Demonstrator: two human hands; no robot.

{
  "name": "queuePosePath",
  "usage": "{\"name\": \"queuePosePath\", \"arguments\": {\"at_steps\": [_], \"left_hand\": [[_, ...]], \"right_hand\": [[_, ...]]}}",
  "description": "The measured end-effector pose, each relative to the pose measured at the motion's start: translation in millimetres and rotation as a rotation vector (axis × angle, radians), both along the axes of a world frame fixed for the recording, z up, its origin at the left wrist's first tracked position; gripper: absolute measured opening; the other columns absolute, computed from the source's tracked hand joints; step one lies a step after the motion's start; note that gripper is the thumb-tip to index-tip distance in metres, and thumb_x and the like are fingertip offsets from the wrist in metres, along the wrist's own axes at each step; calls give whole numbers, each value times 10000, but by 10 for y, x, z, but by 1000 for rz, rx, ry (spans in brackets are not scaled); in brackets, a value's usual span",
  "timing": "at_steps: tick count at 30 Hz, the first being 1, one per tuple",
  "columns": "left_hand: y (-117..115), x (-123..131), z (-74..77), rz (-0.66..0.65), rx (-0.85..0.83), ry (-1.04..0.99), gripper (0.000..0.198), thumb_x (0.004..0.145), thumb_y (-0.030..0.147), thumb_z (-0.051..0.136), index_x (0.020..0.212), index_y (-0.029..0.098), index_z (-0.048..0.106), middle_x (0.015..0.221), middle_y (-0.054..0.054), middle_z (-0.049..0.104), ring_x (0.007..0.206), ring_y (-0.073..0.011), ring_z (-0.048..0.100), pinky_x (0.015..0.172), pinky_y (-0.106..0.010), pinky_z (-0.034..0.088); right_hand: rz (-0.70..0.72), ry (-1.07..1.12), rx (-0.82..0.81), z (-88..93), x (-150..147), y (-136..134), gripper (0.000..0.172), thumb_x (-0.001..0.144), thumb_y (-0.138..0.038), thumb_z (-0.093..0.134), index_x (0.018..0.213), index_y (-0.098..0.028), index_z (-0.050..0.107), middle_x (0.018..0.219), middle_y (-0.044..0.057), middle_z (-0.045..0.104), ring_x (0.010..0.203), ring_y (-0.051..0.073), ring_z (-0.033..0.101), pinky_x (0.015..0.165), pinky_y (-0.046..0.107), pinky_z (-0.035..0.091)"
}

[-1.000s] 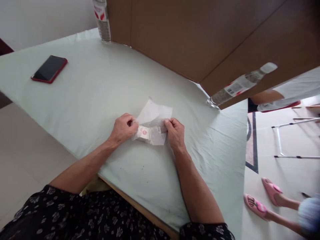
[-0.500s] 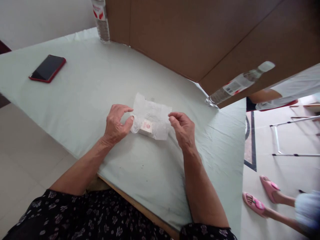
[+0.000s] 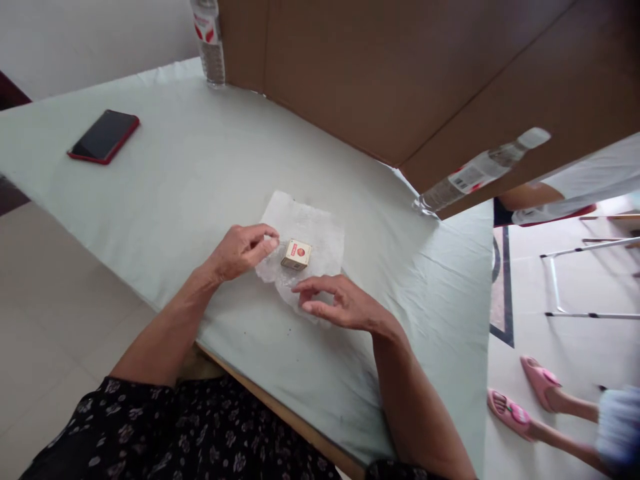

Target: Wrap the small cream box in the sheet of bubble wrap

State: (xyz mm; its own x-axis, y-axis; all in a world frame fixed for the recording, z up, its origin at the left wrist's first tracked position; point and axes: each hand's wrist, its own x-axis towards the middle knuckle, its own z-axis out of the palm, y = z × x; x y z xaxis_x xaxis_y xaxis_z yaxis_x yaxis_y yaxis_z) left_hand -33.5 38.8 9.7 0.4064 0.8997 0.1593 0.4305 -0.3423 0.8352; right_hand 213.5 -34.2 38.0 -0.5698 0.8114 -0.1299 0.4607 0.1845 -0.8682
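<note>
A small cream-coloured box (image 3: 297,255) with red printing rests on a translucent white sheet of wrap (image 3: 313,223), which lies spread on the table. Just left of the box is my left hand (image 3: 241,252), its thumb and forefinger a little apart over the sheet's left edge. My right hand (image 3: 343,303) curves over the sheet's near edge, below the box, with a gap between thumb and fingers. I see nothing held in either hand.
A pale green cloth (image 3: 165,173) covers the table. A phone in a red case (image 3: 104,137) lies at the left. Water bottles (image 3: 213,47) stand by a large brown cardboard panel (image 3: 340,73). On the right are another person's feet in pink slippers (image 3: 510,413) and a metal frame (image 3: 555,283).
The wrap over the box has been opened out, so the box now shows plainly. My right hand has moved left and toward me; my left hand has shifted slightly right.
</note>
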Motion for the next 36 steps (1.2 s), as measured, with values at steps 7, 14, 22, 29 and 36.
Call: {"name": "queuePosePath", "arguments": {"at_steps": [7, 14, 22, 29, 36], "left_hand": [[42, 24, -117, -145, 259, 157, 344, 772, 260, 587, 1090, 194, 699, 989, -69, 708, 938, -229, 644, 874, -371, 509], [48, 20, -218, -297, 156, 419, 837, 734, 497, 750, 1453, 186, 454, 1545, -158, 457, 1514, -372, 272, 1223, -521, 233], [-3, 88, -217, -316, 133, 512, 901, 756, 524, 731, 1502, 156, 385, 1612, -208, 340, 1536, -404, 193, 1223, -553, 168], [-40, 146, -183, -287, 123, 610, 923, 788, 563, 694, 1534, 159, 332, 1641, -201, 284, 1545, -393, 170, 1234, -540, 155], [-74, 195, -229, -216, 149, 641, 955, 778, 615, 680, 1546, 161, 336, 1640, -197, 287, 1538, -407, 187, 1231, -568, 155]], "right_hand": [[-380, -79, 256, -95, -17, -8, 183, 906, -336, 614, 1012, -238, 726, 928, 33, 770, 819, 191, 696, 728, 323, 542], [-367, -271, 509, -390, -167, 293, 514, 819, -305, 696, 1317, -219, 600, 1337, 136, 667, 1227, 323, 614, 1040, 534, 478], [-702, -228, 461, -317, 708, 29, 489, 788, -337, 696, 1263, -235, 639, 1262, 117, 702, 1048, 280, 686, 891, 485, 561], [-782, -403, 517, -386, 1032, -162, 507, 794, -386, 673, 1264, -201, 624, 1345, 164, 640, 1235, 341, 602, 1018, 587, 484], [-453, -377, 747, -290, 157, -110, 409, 915, -307, 610, 1316, -235, 583, 1424, 132, 588, 1322, 286, 544, 1098, 513, 454]]}}
